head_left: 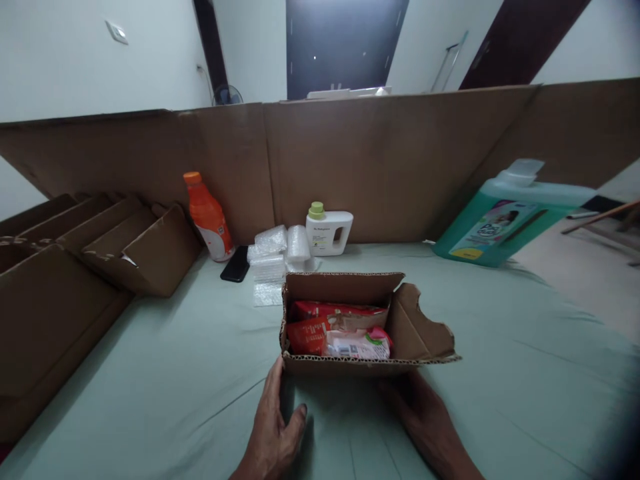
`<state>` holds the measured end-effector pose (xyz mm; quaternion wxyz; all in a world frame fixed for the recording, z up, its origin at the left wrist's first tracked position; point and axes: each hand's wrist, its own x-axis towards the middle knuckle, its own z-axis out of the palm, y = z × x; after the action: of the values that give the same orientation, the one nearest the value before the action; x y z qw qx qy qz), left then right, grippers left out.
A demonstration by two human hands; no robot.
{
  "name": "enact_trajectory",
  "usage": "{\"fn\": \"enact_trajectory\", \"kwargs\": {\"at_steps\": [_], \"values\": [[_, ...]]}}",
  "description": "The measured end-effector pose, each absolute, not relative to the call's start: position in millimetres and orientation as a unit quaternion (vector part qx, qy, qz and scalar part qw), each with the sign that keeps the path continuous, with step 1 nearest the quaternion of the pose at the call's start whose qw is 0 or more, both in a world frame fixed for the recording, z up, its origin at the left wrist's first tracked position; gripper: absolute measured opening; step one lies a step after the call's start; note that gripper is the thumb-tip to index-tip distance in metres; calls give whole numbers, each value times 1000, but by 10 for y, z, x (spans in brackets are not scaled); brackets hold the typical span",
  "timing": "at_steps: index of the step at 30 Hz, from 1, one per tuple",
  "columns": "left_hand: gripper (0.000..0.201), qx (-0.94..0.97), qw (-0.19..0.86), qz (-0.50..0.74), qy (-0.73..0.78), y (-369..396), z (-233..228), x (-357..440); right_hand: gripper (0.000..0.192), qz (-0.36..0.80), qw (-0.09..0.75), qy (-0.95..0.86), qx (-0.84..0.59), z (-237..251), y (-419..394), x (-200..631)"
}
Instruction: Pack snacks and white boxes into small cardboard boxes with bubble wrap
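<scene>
A small open cardboard box [345, 368] is in front of me, one torn flap sticking out at its right. Inside lie a red packet [307, 337], another red packet [345, 309] behind it, and a white and pink packet [357, 345] at the front. My left hand [277, 427] holds the box at its near left corner, fingers along the side and thumb apart below. My right hand [425, 417] supports the box from underneath near its front right; its fingertips are hidden in shadow.
Bubble wrap [273, 260], a black phone [235, 265], an orange bottle [207, 217] and a white bottle [327, 233] stand or lie behind the box. A green liquid bottle [505, 220] is at right, cardboard boxes [145, 253] at left, a cardboard wall [375, 167] behind.
</scene>
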<state>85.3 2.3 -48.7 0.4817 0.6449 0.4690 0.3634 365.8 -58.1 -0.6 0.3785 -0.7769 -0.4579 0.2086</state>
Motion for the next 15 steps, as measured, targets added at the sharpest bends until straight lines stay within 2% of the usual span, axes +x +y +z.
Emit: {"fn": "enact_trajectory", "kwargs": {"at_steps": [8,12,15], "values": [[78,598,469,402,511,-20,-374,875,43,190,355,-499,-767,-9,-548,3636],[75,537,450,433,567,66,-466,544,38,172,339,-574,-725,-95,-446,3397],[80,512,427,448,595,244,-485,158,41,178,319,-656,-660,-99,-250,3179]]}}
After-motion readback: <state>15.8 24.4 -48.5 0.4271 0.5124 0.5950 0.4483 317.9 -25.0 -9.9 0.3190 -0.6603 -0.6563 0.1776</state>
